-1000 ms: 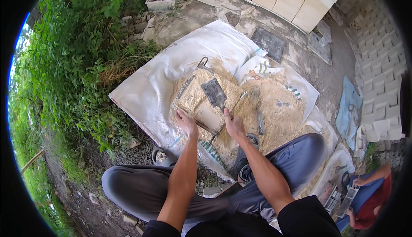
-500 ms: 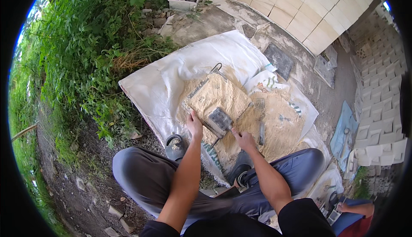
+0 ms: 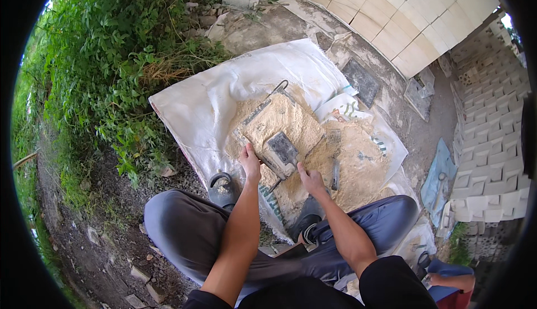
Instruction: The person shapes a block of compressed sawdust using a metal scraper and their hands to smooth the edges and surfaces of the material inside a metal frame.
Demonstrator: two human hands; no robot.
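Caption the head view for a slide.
Trowel in right hand over a frame of tan powder, left hand at its edge.

"Arms (image 3: 243,230)?"
"Reach forward between spread knees (image 3: 163,215), bare below black sleeves (image 3: 398,284)."
"And the left hand (image 3: 250,162)?"
"Points ahead, angled slightly leftward."
"Right hand (image 3: 312,180)?"
"Curls closed, thumb (image 3: 301,168) extended forward."

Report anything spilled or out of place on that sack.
Tan powder lies strewn across the white sack, right of the trowel, with a dark strip lying in it. It looks spilled because it spreads beyond the main heap.
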